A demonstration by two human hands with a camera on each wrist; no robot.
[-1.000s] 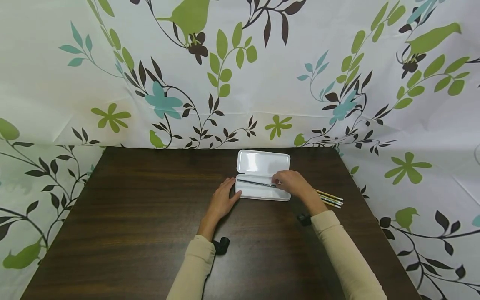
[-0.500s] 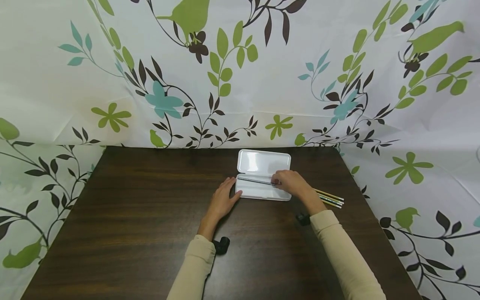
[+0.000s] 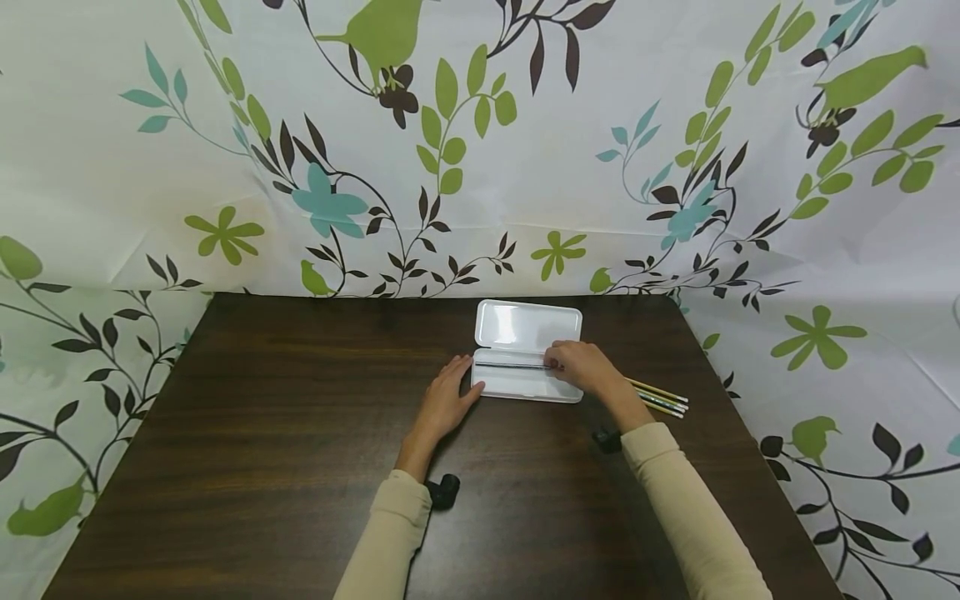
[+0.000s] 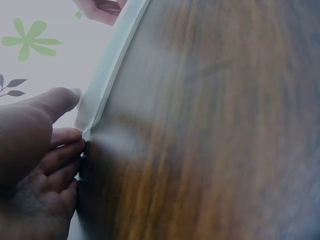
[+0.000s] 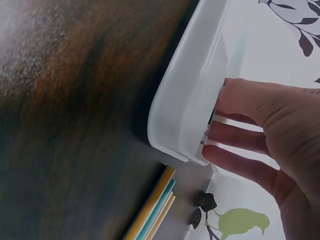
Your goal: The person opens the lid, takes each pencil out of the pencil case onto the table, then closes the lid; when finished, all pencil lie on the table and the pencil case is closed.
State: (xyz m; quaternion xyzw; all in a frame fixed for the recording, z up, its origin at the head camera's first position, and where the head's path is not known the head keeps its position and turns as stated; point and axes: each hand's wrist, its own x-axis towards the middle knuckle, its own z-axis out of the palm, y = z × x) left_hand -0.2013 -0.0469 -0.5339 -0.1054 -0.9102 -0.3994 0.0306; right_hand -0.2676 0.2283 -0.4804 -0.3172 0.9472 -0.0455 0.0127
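Observation:
A white pencil case lies with its lid swung back near the table's far edge. Inside it, a thin dark pencil runs lengthwise close to the hinge side. My right hand pinches that pencil near its right end. In the right wrist view, a metallic band of the pencil shows between the fingers, while the rest is hidden by the case wall. At the case's left end, my left hand rests with fairly straight fingers, thumb and fingertips touching the corner in the left wrist view.
Several pencils, yellow and green among them, lie bunched on the table right of the case, partly under my right forearm. A patterned sheet hangs behind the table's far edge.
The dark pencil has come down slightly at its left end and now lies more parallel to the case's long side. Both hands have stayed almost in place.

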